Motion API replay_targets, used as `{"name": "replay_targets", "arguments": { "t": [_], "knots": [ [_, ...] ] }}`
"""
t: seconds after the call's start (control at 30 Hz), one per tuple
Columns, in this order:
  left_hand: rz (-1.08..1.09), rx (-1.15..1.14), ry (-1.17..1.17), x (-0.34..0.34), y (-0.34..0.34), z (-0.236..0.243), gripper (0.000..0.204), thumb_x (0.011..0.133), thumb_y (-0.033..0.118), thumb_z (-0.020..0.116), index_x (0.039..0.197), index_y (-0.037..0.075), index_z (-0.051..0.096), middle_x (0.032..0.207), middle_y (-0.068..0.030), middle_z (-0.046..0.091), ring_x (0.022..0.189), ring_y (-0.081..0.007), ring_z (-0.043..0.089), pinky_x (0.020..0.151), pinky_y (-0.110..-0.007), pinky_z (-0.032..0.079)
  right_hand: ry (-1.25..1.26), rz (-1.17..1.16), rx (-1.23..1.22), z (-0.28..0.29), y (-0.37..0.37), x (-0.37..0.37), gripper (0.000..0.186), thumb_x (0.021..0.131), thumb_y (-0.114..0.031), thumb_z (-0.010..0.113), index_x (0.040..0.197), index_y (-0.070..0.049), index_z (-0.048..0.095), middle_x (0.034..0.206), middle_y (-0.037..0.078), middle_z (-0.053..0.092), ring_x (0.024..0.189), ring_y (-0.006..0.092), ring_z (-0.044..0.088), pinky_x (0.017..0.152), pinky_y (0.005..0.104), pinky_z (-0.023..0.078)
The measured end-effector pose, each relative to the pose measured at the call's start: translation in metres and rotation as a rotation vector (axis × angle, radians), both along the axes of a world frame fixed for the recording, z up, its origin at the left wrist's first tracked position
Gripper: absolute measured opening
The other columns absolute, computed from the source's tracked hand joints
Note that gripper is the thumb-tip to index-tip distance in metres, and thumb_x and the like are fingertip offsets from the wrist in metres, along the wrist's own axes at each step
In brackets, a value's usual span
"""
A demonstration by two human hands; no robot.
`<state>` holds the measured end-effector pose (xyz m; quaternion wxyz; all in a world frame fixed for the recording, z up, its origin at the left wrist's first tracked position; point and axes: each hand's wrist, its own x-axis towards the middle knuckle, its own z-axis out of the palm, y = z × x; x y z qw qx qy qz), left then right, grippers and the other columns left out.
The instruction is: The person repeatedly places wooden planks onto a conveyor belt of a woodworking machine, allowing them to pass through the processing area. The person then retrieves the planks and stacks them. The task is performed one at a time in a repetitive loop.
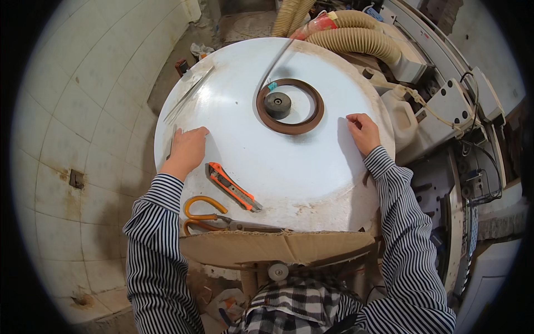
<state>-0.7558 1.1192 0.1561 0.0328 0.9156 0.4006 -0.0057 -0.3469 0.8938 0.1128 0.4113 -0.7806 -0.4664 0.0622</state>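
At the left of a round white table (267, 172), my left hand (189, 149) is closed, knuckles up. A thin grey metal strip (170, 143) runs along its outer side; whether the fingers grip anything is hidden. My right hand (364, 133) hovers over or rests on the table's right side, fingers curled with nothing visible in them. Between the hands lies a brown coiled band (318, 114) with a dark round weight (277, 105) inside the ring. An orange and grey utility knife (232, 187) and orange-handled scissors (207, 216) lie nearer me, right of my left forearm.
Long thin strips (191, 92) lie at the table's far left. Brown cardboard (278, 247) borders the near edge. A machine with ribbed hoses (356, 42) and a white plastic jug (399, 114) stand at the right. A tiled wall (83, 145) rises on the left.
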Motion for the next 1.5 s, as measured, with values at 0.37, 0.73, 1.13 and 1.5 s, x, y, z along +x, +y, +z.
{"name": "replay_targets", "arguments": {
  "t": [0.37,0.73,1.13,1.5],
  "knots": [
    [-0.007,0.105,0.08,0.007,-0.004,-0.002,0.023,0.095,0.01,0.047,0.113,0.006,0.061,0.105,-0.0159,0.065,0.105,-0.0341,0.06,0.107,-0.058,0.032,-0.017,0.031,-0.081,0.012,0.002,0.004,0.025,0.087,-0.013,0.062,0.105,0.001,0.068,0.1,0.015,0.066,0.088,0.0241,0.064,0.083,0.0333,0.052],
    [-0.006,0.105,-0.018,0.005,-0.005,-0.004,0.025,0.089,0.004,0.047,0.11,0.003,0.061,0.097,-0.0194,0.066,0.099,-0.0365,0.062,0.106,-0.06,0.033,0.001,0.042,-0.065,0.013,0.013,0.01,0.026,0.086,-0.015,0.061,0.106,0.001,0.068,0.096,0.016,0.07,0.086,0.025,0.066,0.082,0.034,0.053],
    [0.037,0.061,0.068,0.007,-0.009,0.004,0.026,0.094,0.012,0.051,0.119,0.006,0.058,0.11,-0.0154,0.065,0.108,-0.036,0.059,0.104,-0.054,0.036,-0.316,0.393,0.019,0.043,0.047,-0.051,0.042,0.084,-0.006,0.064,0.125,-0.007,0.059,0.123,0.012,0.057,0.107,0.026,0.057,0.094,0.0341,0.048],
    [-0.404,0.222,-0.34,0.075,-0.07,0.023,0.045,0.087,0.007,0.061,0.132,0.01,0.056,0.134,-0.0114,0.055,0.129,-0.0314,0.046,0.11,-0.049,0.033,-0.219,0.675,-0.115,0.051,0.068,-0.077,0.031,0.083,-0.002,0.064,0.115,-0.001,0.064,0.104,0.016,0.06,0.094,0.0319,0.062,0.083,0.0383,0.053]
  ]
}}
